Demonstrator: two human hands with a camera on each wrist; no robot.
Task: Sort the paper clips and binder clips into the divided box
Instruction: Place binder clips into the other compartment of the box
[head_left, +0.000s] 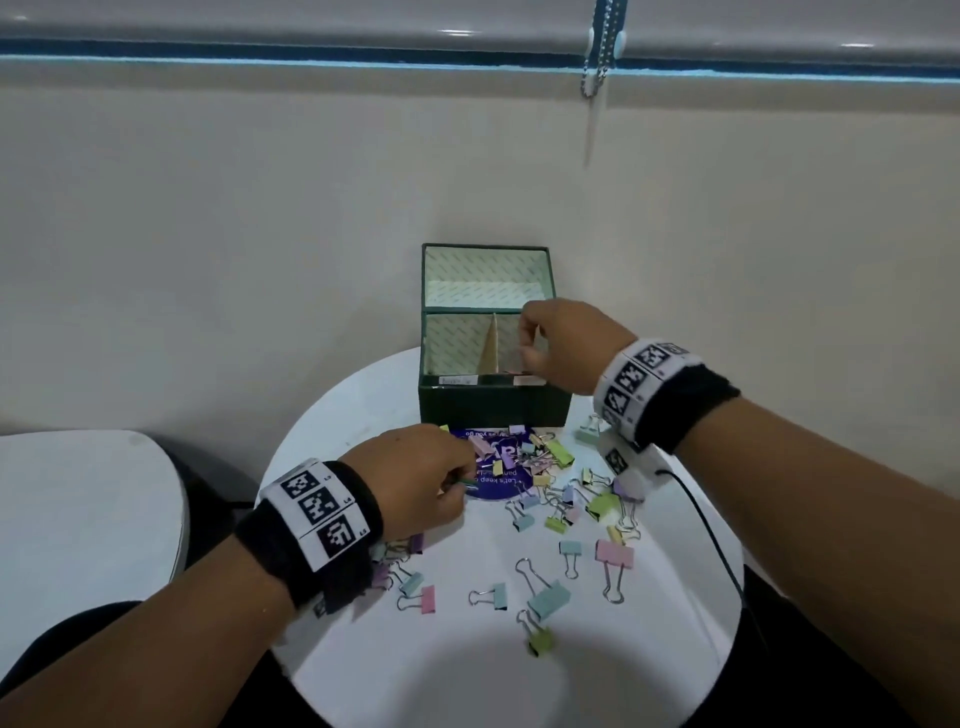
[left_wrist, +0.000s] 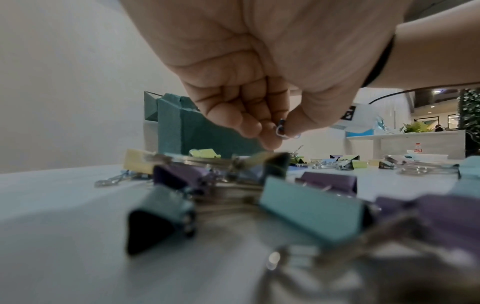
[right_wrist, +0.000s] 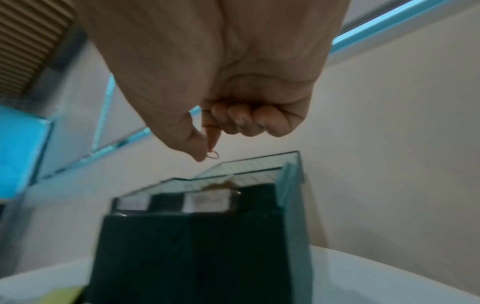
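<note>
Right hand: the right hand (head_left: 563, 347) hangs over the right front compartment of the divided box (head_left: 493, 405), thumb and forefinger pinching a small paper clip (right_wrist: 213, 154); the other fingers are curled into the palm.
Left hand: the left hand (head_left: 415, 480) is low over the tabletop (head_left: 415, 665), near the left edge of the pile, pinching a pale blue paper clip (left_wrist: 281, 131) between thumb and fingertips.
Divided box: dark green, open, its lid (head_left: 485, 273) standing up against the wall; a cardboard divider (head_left: 491, 345) splits the front into left and right compartments, and small white labels (head_left: 457, 381) sit on the front rim.
Binder clips: pastel binder clips (head_left: 550, 597) in pink, green, blue, purple and yellow lie scattered over the white round tabletop, in front of the box and toward the near edge.
Clutter near the box: a purple printed disc (head_left: 498, 486) lies just in front of the box, with a tangle of clips heaped on it, between the left hand and the box.
Other things: a black cable (head_left: 711, 530) runs over the right side of the tabletop; a bead chain (head_left: 597, 62) hangs on the wall above.
Head view only: the layout of both compartments; what lies inside them is mostly hidden by the front wall and the right hand.
Wrist views only: the two paper clips themselves, too small to make out from the head view; the left wrist view also shows blurred blue and purple clips close to the lens.
</note>
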